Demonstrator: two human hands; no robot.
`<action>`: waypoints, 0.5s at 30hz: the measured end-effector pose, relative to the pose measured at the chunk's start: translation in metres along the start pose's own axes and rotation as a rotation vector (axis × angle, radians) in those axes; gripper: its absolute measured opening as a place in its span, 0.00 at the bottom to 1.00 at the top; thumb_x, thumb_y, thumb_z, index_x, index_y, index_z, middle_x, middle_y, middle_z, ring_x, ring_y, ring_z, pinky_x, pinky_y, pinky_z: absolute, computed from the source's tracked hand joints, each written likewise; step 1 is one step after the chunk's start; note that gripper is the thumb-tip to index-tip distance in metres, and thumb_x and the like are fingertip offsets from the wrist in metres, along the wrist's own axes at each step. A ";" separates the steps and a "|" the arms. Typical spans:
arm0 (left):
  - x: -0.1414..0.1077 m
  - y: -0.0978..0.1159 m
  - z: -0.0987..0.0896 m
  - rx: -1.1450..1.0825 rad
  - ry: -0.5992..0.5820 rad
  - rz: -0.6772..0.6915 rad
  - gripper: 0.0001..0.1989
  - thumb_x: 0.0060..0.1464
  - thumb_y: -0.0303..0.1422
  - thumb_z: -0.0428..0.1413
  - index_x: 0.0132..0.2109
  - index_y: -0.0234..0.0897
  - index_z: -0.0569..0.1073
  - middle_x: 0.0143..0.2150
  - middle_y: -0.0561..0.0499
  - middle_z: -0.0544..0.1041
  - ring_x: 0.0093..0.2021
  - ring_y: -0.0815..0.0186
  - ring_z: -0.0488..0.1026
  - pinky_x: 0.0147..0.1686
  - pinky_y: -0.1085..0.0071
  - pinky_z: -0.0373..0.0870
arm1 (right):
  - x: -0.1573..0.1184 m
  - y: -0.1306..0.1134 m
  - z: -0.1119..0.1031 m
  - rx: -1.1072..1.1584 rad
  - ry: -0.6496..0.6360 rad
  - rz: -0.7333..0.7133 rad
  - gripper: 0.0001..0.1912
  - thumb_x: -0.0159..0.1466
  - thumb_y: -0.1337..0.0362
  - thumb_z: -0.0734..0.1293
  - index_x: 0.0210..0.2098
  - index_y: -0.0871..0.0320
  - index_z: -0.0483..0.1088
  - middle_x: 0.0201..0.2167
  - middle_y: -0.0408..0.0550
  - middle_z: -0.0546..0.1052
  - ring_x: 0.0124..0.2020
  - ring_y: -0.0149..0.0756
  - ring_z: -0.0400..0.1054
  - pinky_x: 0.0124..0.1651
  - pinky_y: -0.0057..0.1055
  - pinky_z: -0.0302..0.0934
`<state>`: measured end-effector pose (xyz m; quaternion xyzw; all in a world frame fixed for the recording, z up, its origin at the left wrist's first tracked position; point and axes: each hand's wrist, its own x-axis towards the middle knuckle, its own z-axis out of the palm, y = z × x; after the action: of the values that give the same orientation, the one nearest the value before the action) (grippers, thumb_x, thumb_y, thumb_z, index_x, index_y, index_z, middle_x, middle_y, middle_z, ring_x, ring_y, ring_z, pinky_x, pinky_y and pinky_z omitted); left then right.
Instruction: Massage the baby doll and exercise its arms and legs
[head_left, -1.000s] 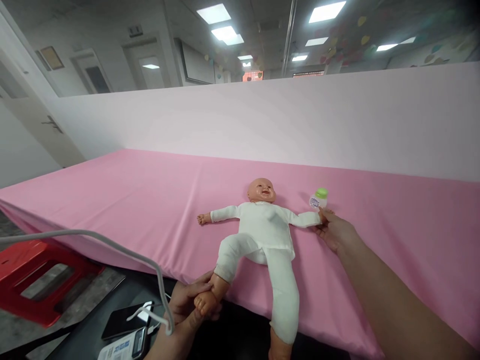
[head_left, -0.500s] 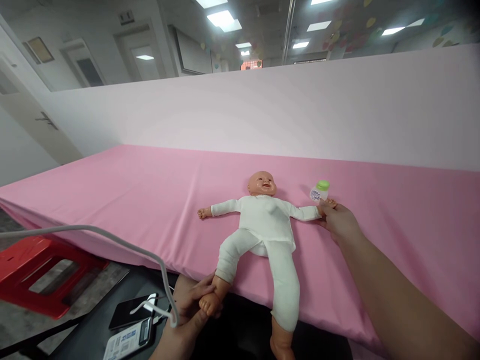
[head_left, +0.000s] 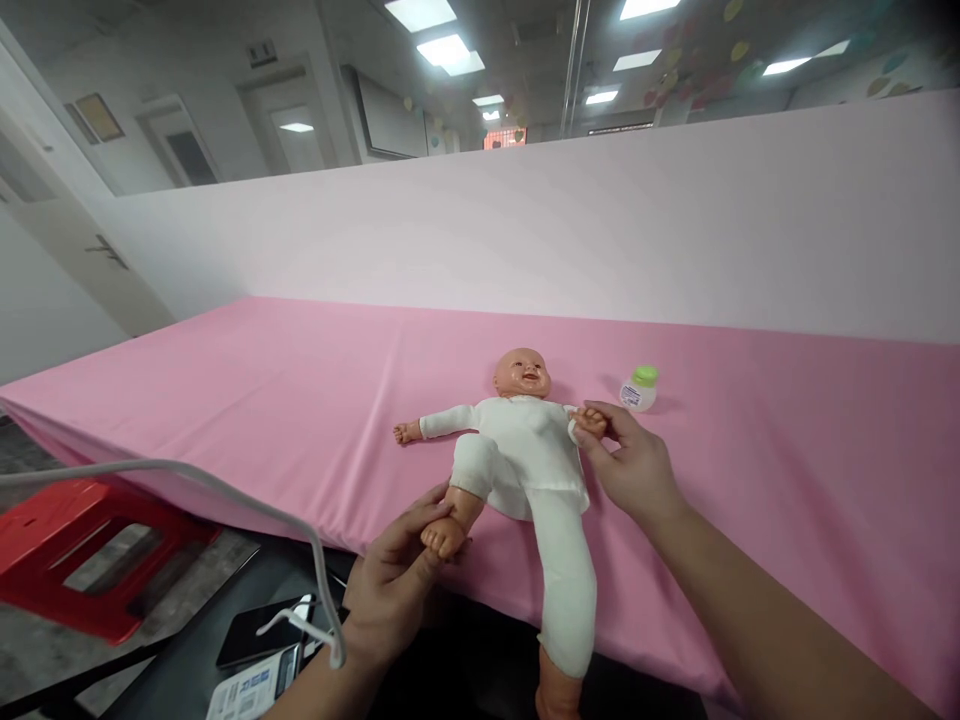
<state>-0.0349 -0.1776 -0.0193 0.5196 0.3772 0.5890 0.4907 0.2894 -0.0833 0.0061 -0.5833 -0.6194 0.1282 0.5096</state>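
Observation:
A baby doll [head_left: 534, 445] in white clothes lies on its back, head away from me, on a pink sheet [head_left: 315, 390]. My left hand [head_left: 397, 570] is closed round the doll's foot and ankle on the left side, and that leg is bent at the knee. The other leg stretches toward me past the sheet's front edge. My right hand [head_left: 634, 460] grips the doll's hand on the right side, close to its shoulder, with that arm folded in. The doll's other arm lies stretched out to the left.
Beyond my right hand stands a small clear bottle with a green cap [head_left: 639, 390]. A red stool [head_left: 90, 560] is at the lower left. A dark phone [head_left: 255, 632], a labelled device [head_left: 251, 690] and a grey cable [head_left: 225, 490] are near my left arm. A white wall [head_left: 525, 230] rises behind.
My right hand has moved left, folding the doll's arm in toward its body. My left hand has pushed the foot up and away from me, bending the leg.

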 end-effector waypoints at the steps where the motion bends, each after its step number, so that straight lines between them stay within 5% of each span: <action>1: 0.004 0.000 0.004 -0.016 -0.026 -0.002 0.18 0.59 0.38 0.67 0.56 0.42 0.82 0.69 0.38 0.70 0.51 0.50 0.81 0.47 0.55 0.82 | -0.002 -0.002 0.003 -0.049 -0.056 -0.041 0.20 0.66 0.56 0.69 0.57 0.49 0.74 0.51 0.48 0.83 0.50 0.47 0.79 0.53 0.45 0.74; 5: 0.015 0.001 0.020 -0.058 -0.081 -0.005 0.18 0.63 0.37 0.64 0.58 0.43 0.80 0.72 0.40 0.67 0.44 0.60 0.81 0.46 0.59 0.81 | -0.008 -0.007 0.013 -0.177 -0.212 -0.210 0.17 0.68 0.61 0.66 0.55 0.48 0.76 0.51 0.46 0.82 0.51 0.47 0.78 0.53 0.46 0.73; 15: 0.025 0.017 0.040 -0.109 -0.078 -0.009 0.17 0.61 0.39 0.66 0.55 0.39 0.80 0.66 0.39 0.73 0.37 0.65 0.80 0.41 0.63 0.81 | -0.006 -0.007 0.020 -0.294 -0.293 -0.498 0.16 0.70 0.67 0.64 0.53 0.51 0.78 0.51 0.45 0.83 0.56 0.47 0.73 0.62 0.50 0.66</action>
<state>0.0015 -0.1599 0.0095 0.5131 0.3275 0.5857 0.5353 0.2682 -0.0815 -0.0008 -0.4568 -0.8215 -0.0088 0.3411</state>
